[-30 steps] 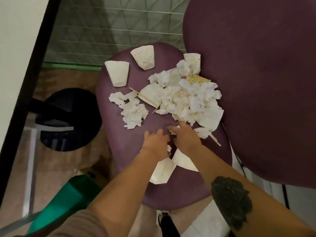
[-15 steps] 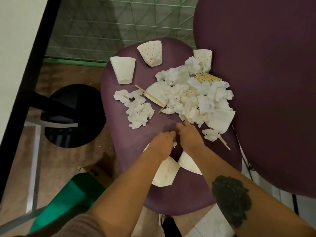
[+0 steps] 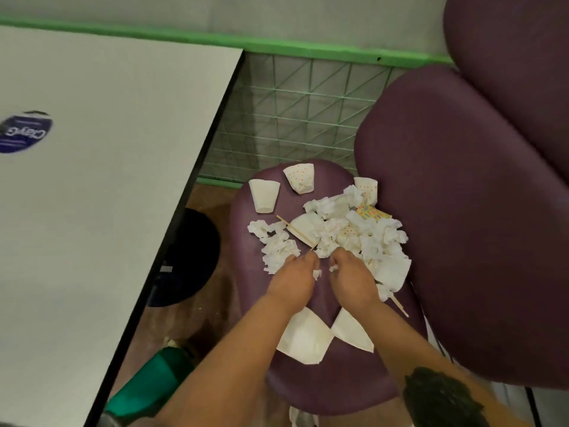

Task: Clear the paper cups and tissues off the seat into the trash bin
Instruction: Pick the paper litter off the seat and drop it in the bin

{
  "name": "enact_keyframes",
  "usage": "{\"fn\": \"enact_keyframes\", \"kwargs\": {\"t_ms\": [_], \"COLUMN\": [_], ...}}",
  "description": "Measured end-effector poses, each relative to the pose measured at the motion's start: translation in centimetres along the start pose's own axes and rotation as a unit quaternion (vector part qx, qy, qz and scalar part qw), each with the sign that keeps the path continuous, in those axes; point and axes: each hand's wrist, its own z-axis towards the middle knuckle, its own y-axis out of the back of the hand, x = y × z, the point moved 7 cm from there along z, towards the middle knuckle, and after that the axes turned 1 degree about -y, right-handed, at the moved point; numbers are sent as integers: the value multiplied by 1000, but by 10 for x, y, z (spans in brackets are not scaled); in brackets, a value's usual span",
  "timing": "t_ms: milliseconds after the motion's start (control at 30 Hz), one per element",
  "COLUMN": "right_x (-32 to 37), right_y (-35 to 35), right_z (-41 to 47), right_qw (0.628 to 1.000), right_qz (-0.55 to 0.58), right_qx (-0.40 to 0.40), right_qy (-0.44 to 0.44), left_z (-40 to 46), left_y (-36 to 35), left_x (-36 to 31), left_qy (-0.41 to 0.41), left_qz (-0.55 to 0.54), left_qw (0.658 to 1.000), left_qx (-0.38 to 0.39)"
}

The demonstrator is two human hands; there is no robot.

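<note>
Both hands, left hand [image 3: 294, 280] and right hand [image 3: 352, 277], lay side by side, fingers curled around tissue scraps [image 3: 317, 273], with the tissue heap [image 3: 348, 232] directly beyond their fingertips on the seat [image 3: 332, 383].

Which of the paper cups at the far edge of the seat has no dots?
The plain white cup, leftmost of the three; the other two cups have orange dots.

The left hand [image 3: 292, 280] and right hand [image 3: 352, 274] rest side by side on the purple seat [image 3: 332, 386], each pinching a scrap of tissue at the near edge of the tissue pile [image 3: 348, 232]. Two flattened paper cups [image 3: 306, 337] lie beneath the forearms. Three more cups [image 3: 264, 195] lie at the far edge of the seat.
</note>
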Motion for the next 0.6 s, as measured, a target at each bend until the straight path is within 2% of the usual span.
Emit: {"fn": "enact_keyframes", "kwargs": {"t_ms": [333,600], "right_x": [108,203], "right_y": [51,11], "right_z": [-88,-191], "right_qw": [998,994], "right_qz": [26,53], "right_qx": [-29,-13], "right_qy": [41,95], "left_z": [-113,-244], "left_y": [103,133], "left_x": [-15,27], "left_qy": [-13,-7], "left_qz": [3,-3], "left_qw": [993,978], "left_qx": [-114,-210]}}
